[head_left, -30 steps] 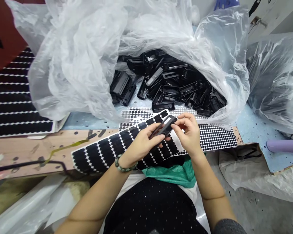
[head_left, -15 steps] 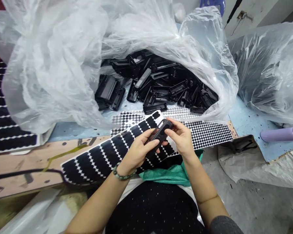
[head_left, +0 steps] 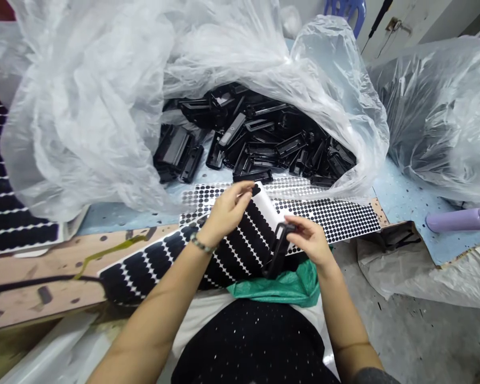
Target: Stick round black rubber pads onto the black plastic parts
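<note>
"What's closest to the camera?"

"A green cloth (head_left: 278, 286) over the lap. Just above it is a glossy black plastic frame (head_left: 278, 250), long and narrow with an open middle, tilted, with its lower end over the pads."

"Which hand has it?"

"The right hand (head_left: 310, 241). Its fingertips (head_left: 288, 226) are closed on the frame's upper end."

"And the left hand (head_left: 228, 210)?"

"It's pinching the far end of a long sheet of black pads (head_left: 232, 253). The pads are rounded oblongs in rows on white backing, and that end curls up off the table. There's a beaded bracelet (head_left: 202, 244) on the wrist."

"What's past the hands?"

"A sheet of small black dots (head_left: 336, 218) lies on a blue work surface (head_left: 400, 197), right beside the pads. Beyond it, a heap of black plastic frames (head_left: 256, 144) sits in a clear plastic bag (head_left: 84, 117) that spreads across the top of the view."

"Anything at the edges?"

"A second bag (head_left: 436, 101) at upper right, a lilac tube (head_left: 460, 220) at mid right, and a wooden board (head_left: 40, 282) at lower left."
</note>
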Demonstrator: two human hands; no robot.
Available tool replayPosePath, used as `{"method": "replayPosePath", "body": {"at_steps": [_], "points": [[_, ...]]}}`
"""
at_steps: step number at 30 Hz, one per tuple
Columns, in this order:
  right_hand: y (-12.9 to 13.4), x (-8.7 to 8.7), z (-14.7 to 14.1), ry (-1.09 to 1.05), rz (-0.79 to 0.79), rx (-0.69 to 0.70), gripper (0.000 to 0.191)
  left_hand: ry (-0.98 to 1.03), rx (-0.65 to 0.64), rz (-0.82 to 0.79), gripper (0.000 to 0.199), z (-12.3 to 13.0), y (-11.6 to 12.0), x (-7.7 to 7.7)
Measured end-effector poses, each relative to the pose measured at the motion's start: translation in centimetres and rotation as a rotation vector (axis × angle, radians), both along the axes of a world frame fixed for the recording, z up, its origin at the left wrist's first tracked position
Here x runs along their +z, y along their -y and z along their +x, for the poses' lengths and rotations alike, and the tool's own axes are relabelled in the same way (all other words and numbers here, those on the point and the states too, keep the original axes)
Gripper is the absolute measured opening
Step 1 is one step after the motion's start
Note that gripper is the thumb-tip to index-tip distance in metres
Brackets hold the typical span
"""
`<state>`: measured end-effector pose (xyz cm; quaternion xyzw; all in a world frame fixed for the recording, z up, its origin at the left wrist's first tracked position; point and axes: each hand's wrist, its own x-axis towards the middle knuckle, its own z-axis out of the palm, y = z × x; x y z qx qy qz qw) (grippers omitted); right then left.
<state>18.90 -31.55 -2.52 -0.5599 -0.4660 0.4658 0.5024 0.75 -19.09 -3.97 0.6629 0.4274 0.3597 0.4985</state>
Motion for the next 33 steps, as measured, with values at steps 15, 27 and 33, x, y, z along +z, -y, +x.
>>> {"method": "replayPosePath", "body": {"at_steps": [15,27,33], "points": [[-6.0,-2.8,-0.3,0.756,-0.285,-0.021,0.012,-0.033,0.343,0.181,0.008,-1.2,-5.1,-1.2],[-5.1,-1.2,-2.2,-0.082,-0.082,-0.159,0.014,0.710,0.080,-0.678,0.025,0.5,4.8,0.1],[-4.7,0.6,-4.8,-0.084,0.046,-0.145,0.019,0.717,0.079,-0.528,0.031,1.0,5.6,-0.6]]}}
